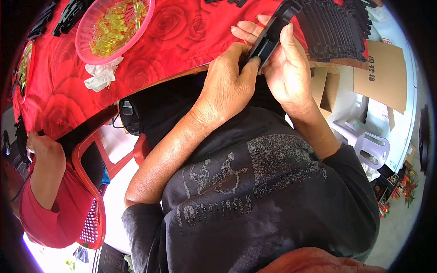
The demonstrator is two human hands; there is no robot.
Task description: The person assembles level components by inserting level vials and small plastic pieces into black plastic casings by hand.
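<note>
A long black plastic part (272, 32), with a hollow along its face and a hooked far end, is tilted up between my hands. My left hand (228, 81) is closed on its near end, the thumb pressed into the hollow; whether something small sits under that thumb I cannot tell. My right hand (289, 68) supports the part from behind and the right, its thumb along the side and its fingertips showing beyond the left edge. To the left, a pink plastic basket (82, 50) holds many small clear yellow pieces (114, 31).
Rows of similar black parts (334, 27) lie on the red rose-patterned tablecloth (182, 27) at right. Crumpled white tissue (101, 76) lies near the basket. A co-worker in a red sleeve (59, 207) sits at left by a red chair (98, 218). Cardboard (380, 86) and a lilac stool (364, 143) stand right.
</note>
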